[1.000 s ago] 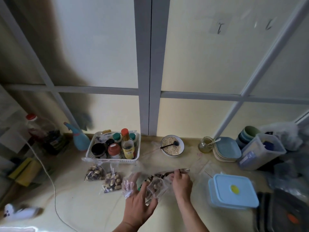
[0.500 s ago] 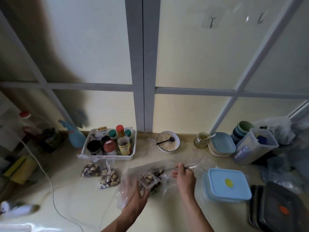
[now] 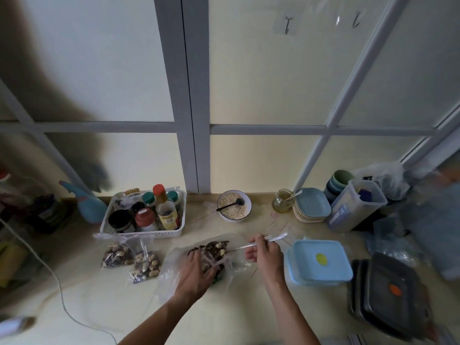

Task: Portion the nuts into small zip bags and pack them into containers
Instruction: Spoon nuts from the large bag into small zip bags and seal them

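**Spoon meets the nut pile as a third bag is filled**

The loose nuts [image 3: 211, 247] lie heaped on clear plastic at mid-worktop [image 3: 224, 307], and your left hand [image 3: 196, 270] curls round a small zip bag [image 3: 211, 263] at the pile's near edge, holding its mouth toward the heap. Your right hand [image 3: 262, 250] pinches the handle of a metal spoon [image 3: 251, 244] whose bowl touches the pile's right side. To do this well, keep the bag's mouth wide and just beside the spoon, lift a level scoop and tip it low inside so nothing rolls away. Two filled bags [image 3: 132, 257] lie to the left, below the white basket [image 3: 146, 215] of bottles; the blue lidded container [image 3: 321, 262] sits closed to your right, dark trays [image 3: 388, 292] beyond it. Against half a second ago, your left hand has moved further over the bag and nuts, and the spoon has dropped from above the pile onto it.
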`<move>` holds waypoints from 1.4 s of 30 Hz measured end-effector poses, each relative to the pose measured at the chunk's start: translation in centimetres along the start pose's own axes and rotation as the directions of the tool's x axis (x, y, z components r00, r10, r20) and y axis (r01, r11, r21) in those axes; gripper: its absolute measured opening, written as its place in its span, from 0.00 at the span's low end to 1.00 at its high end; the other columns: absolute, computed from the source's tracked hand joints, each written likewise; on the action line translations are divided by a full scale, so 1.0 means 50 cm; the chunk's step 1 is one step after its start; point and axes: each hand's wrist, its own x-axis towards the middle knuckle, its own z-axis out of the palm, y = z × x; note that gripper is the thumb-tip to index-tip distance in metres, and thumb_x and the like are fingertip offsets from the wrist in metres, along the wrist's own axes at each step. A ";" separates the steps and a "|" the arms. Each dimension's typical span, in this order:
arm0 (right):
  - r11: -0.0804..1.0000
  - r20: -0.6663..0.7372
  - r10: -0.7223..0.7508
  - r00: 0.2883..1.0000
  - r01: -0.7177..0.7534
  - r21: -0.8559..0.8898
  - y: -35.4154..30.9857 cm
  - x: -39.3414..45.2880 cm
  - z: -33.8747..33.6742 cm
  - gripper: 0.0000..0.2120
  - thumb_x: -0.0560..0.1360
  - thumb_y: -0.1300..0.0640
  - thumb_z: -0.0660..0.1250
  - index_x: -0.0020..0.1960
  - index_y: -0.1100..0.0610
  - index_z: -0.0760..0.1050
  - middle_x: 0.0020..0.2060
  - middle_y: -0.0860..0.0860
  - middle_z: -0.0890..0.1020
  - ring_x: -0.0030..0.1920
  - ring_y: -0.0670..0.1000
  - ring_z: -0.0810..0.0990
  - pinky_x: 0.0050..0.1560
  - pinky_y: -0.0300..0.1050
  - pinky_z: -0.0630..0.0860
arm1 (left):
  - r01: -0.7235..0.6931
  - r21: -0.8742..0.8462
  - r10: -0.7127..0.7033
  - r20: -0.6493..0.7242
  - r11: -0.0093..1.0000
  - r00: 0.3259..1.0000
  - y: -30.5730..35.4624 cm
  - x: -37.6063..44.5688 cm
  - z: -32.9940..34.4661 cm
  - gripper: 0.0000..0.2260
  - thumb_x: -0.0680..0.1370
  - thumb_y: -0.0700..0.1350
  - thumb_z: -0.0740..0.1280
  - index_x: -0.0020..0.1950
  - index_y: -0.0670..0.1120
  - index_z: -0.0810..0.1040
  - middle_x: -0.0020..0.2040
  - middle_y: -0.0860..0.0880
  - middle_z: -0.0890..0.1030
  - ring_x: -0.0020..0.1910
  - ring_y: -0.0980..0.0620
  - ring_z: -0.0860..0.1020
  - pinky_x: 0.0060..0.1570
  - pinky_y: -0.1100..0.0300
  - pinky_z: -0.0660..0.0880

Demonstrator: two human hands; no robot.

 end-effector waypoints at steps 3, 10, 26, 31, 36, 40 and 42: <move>0.998 0.114 -0.045 0.992 0.050 -0.038 -0.011 -0.021 0.008 0.14 0.82 0.55 0.62 0.43 0.56 0.83 0.32 0.52 0.86 0.35 0.51 0.86 0.44 0.47 0.81 | -0.009 -0.137 0.006 -0.025 0.991 1.000 0.002 -0.006 -0.005 0.12 0.78 0.53 0.71 0.54 0.49 0.74 0.51 0.54 0.75 0.50 0.56 0.72 0.46 0.69 0.67; 0.972 0.263 -0.146 0.954 0.188 -0.143 -0.021 -0.029 0.012 0.14 0.83 0.53 0.62 0.46 0.52 0.85 0.34 0.51 0.86 0.36 0.49 0.86 0.45 0.46 0.83 | -0.023 -0.280 0.008 -0.054 0.960 0.999 -0.013 -0.014 -0.014 0.10 0.77 0.49 0.73 0.54 0.49 0.74 0.50 0.58 0.76 0.50 0.64 0.75 0.44 0.69 0.70; 0.909 0.637 -0.115 0.762 0.339 -0.242 -0.041 -0.029 0.026 0.11 0.77 0.59 0.68 0.53 0.49 0.87 0.42 0.43 0.87 0.46 0.44 0.86 0.48 0.34 0.78 | 0.071 -0.446 -0.084 -0.008 0.892 0.996 -0.052 -0.012 -0.022 0.08 0.77 0.47 0.74 0.51 0.49 0.76 0.48 0.49 0.80 0.50 0.52 0.79 0.52 0.56 0.76; 0.941 0.601 -0.175 0.780 0.312 -0.132 -0.053 -0.015 0.011 0.13 0.73 0.62 0.67 0.47 0.49 0.88 0.41 0.50 0.87 0.46 0.51 0.86 0.50 0.49 0.82 | 0.056 -0.438 -0.091 -0.059 0.897 0.994 -0.043 -0.016 -0.027 0.09 0.77 0.44 0.73 0.55 0.45 0.77 0.48 0.47 0.80 0.47 0.55 0.78 0.45 0.69 0.73; 0.952 0.571 -0.233 0.788 0.304 -0.031 -0.040 0.010 -0.004 0.13 0.72 0.63 0.66 0.48 0.53 0.88 0.43 0.54 0.88 0.48 0.56 0.86 0.53 0.59 0.83 | 0.094 -0.410 -0.131 -0.062 0.907 0.989 -0.040 -0.018 -0.029 0.08 0.77 0.41 0.73 0.52 0.41 0.76 0.45 0.45 0.80 0.43 0.50 0.80 0.39 0.69 0.75; 0.950 0.473 -0.302 0.828 0.305 0.073 -0.044 0.024 -0.018 0.14 0.70 0.65 0.64 0.46 0.57 0.87 0.40 0.57 0.86 0.46 0.54 0.85 0.50 0.47 0.81 | 0.094 -0.461 -0.141 -0.068 0.883 0.988 -0.032 -0.018 -0.037 0.15 0.77 0.37 0.73 0.58 0.48 0.73 0.48 0.47 0.80 0.44 0.63 0.80 0.43 0.69 0.76; 0.953 0.437 -0.294 0.850 0.297 0.062 -0.044 0.032 -0.020 0.13 0.71 0.64 0.64 0.46 0.56 0.88 0.40 0.56 0.86 0.45 0.52 0.85 0.48 0.44 0.80 | 0.082 -0.431 -0.126 -0.074 0.899 0.989 -0.040 -0.016 -0.038 0.18 0.76 0.42 0.75 0.60 0.53 0.72 0.52 0.50 0.81 0.50 0.59 0.79 0.51 0.63 0.77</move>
